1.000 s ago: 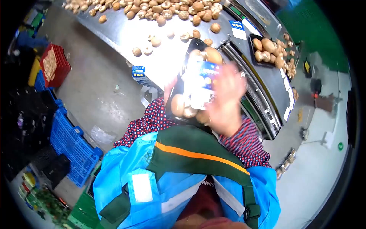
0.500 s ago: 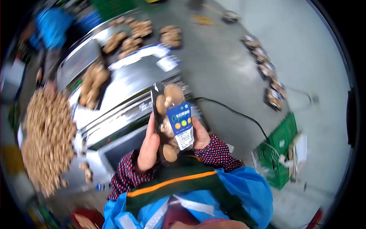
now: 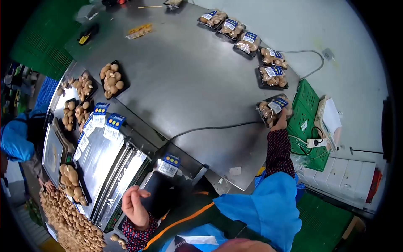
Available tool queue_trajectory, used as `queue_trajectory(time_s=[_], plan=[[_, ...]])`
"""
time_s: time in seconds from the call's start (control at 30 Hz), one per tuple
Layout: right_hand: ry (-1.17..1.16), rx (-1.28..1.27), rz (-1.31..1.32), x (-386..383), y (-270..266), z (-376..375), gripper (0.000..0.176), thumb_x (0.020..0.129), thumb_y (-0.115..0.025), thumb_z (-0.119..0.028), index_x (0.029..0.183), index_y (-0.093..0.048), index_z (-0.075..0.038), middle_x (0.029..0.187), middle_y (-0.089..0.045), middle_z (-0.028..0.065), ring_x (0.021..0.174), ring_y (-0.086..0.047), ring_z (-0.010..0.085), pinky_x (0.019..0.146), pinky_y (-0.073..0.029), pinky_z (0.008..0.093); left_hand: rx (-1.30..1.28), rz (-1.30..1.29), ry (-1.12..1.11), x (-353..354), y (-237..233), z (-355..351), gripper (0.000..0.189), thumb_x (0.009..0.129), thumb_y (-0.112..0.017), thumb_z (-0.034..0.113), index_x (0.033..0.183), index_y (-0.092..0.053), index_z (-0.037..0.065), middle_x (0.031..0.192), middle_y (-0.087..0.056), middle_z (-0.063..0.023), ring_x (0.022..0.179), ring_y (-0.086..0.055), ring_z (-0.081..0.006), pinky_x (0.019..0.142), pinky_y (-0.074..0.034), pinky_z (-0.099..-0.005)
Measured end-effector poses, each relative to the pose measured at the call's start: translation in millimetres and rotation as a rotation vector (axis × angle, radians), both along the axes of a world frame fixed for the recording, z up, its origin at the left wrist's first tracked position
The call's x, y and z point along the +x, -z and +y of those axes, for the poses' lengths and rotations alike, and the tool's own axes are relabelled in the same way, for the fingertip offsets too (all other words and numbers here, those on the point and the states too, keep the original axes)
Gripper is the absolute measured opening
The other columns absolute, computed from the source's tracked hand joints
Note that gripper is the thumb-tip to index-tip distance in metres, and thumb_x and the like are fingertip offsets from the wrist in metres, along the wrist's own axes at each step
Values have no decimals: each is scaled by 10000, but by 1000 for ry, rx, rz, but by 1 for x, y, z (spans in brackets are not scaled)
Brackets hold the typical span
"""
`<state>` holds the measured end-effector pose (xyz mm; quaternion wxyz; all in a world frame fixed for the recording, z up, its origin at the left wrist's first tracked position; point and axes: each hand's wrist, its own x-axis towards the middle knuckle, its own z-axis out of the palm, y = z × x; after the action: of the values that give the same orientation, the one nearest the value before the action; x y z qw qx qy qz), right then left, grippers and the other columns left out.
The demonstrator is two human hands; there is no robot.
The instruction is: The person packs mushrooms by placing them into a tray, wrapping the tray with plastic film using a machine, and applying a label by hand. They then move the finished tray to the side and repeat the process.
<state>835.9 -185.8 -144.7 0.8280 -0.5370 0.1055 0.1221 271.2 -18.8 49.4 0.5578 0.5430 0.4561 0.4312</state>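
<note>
My right hand (image 3: pixel 279 121) grips the near end of a film-wrapped tray of mushrooms (image 3: pixel 265 111) with a blue and white label, at the right side of the steel table. My left hand (image 3: pixel 135 206) is raised beside the wrapping machine (image 3: pixel 119 180), its fingers loosely bent and apart, with nothing in them. A blue and white label (image 3: pixel 168 164) lies near the machine's right end. More such labels (image 3: pixel 112 126) are lined up along the machine's back edge. Just beyond my right hand's tray, several wrapped mushroom trays (image 3: pixel 273 76) form a row along the wall.
Unwrapped mushroom trays (image 3: pixel 112 80) stand behind and left of the machine, near a scale (image 3: pixel 52 153). A mushroom heap (image 3: pixel 71 220) lies lower left, by a co-worker in blue (image 3: pixel 17 138). A black cable (image 3: pixel 210 127) crosses the table (image 3: pixel 180 80). A green crate (image 3: pixel 308 109) stands at right.
The wrapped, labelled mushroom tray has gone from between both hands to the table's right side in my right hand. My left hand has let go and moved left. The view has turned right.
</note>
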Motion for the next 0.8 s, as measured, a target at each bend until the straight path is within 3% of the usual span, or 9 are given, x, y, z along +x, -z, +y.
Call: queue_trajectory(time_s=[0.03, 0.13, 0.2, 0.27, 0.33, 0.43, 0.47, 0.53, 0.8], plan=[[173, -232, 197, -7, -43, 23, 492, 932, -467, -299, 1316, -396, 0, 1330, -436, 82, 1154, -471, 186, 942, -400, 311, 26, 19, 14, 4, -1, 4, 196, 956, -399, 90, 1034, -520, -43, 680, -549, -98, 643, -540, -167, 646, -455, -288], [-435, -1392, -776, 252, 199, -127, 810, 818, -575, -499, 1423, -222, -91, 1422, -308, 79, 1246, -371, 228, 973, -358, 345, 51, 25, 13, 24, -1, 9, 193, 942, -427, 84, 1005, -528, -68, 682, -568, -118, 620, -553, -170, 631, -466, -279], [-34, -587, 100, 174, 37, -34, 929, 726, -640, -559, 1412, -246, -71, 1375, -380, 132, 1185, -442, 240, 947, -387, 348, 59, 71, 36, 36, -2, 10, 191, 945, -418, 84, 1003, -521, -65, 677, -562, -122, 619, -547, -179, 628, -463, -291], [161, -1186, 200, 190, 15, -29, 999, 636, -630, -681, 1348, -330, -47, 1337, -396, 213, 1159, -461, 324, 947, -391, 382, 77, 102, 62, 44, -6, 13, 190, 946, -414, 85, 1004, -518, -64, 676, -561, -124, 620, -545, -182, 628, -461, -295], [385, -1891, -261, 135, -48, 4, 862, 668, -629, -647, 1248, -418, -46, 1220, -495, 170, 1060, -519, 332, 881, -428, 429, 105, 129, 64, 44, -1, 15, 197, 947, -414, 93, 1018, -517, -59, 673, -556, -120, 625, -545, -185, 622, -451, -293], [-340, -1754, -777, 99, -79, 54, 714, 702, -628, -585, 1168, -502, -60, 1240, -468, 147, 1130, -463, 318, 917, -389, 467, 121, 152, 64, 56, -1, 20, 200, 949, -408, 93, 1024, -517, -57, 672, -556, -118, 621, -544, -187, 616, -449, -293], [-207, -1674, -1161, 85, -49, 72, 698, 705, -639, -555, 1214, -508, -96, 1313, -411, 168, 1218, -375, 349, 1000, -308, 465, 126, 149, 88, 63, 0, 23, 199, 947, -411, 92, 1026, -517, -56, 672, -553, -120, 612, -540, -189, 616, -448, -296], [-454, -1859, -1136, 69, -30, 103, 764, 734, -620, -519, 1359, -350, -175, 1437, -230, 158, 1330, -190, 354, 1079, -122, 515, 127, 165, 156, 71, 8, 27, 198, 944, -407, 80, 1032, -514, -61, 667, -548, -125, 606, -537, -192, 617, -450, -303], [-596, -2164, -699, 85, -43, 161, 739, 742, -614, -301, 1376, -278, -124, 1442, -196, 157, 1353, -120, 331, 1071, -95, 536, 75, 208, 41, 68, -6, 32, 225, 959, -396, 109, 1083, -500, -47, 661, -515, -70, 636, -499, -146, 660, -433, -291]])
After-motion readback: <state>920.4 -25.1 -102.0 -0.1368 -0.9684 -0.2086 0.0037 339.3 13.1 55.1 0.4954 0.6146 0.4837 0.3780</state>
